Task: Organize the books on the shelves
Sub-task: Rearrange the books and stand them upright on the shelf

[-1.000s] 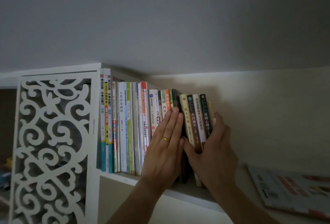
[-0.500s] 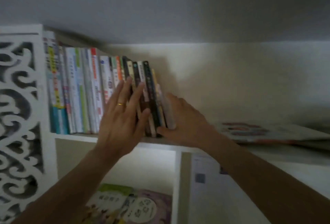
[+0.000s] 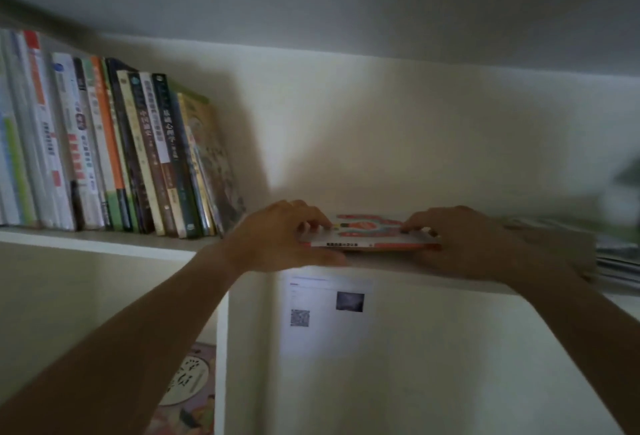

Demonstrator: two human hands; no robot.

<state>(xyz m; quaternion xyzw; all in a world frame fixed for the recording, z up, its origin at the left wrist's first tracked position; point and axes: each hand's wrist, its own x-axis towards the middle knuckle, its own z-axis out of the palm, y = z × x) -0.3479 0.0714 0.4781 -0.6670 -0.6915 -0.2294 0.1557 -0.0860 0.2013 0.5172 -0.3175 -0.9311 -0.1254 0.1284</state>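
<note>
A thin book (image 3: 370, 234) with red and white pictures on its cover lies flat on the top shelf (image 3: 104, 240), its long side running left to right along the front edge. The left hand (image 3: 284, 237) grips its left end and the right hand (image 3: 450, 237) grips its right end. A row of books (image 3: 114, 154) stands to the left, leaning. More things at the far right are too blurry to make out.

Dim, greyish indoor light left the head view murky, with the brightest patch on the back wall (image 3: 398, 143) above the shelf (image 3: 104, 239). The row of books (image 3: 114, 154) cast a soft shadow rightward. Motion blur smeared the right edge (a stack there was unreadable).
</note>
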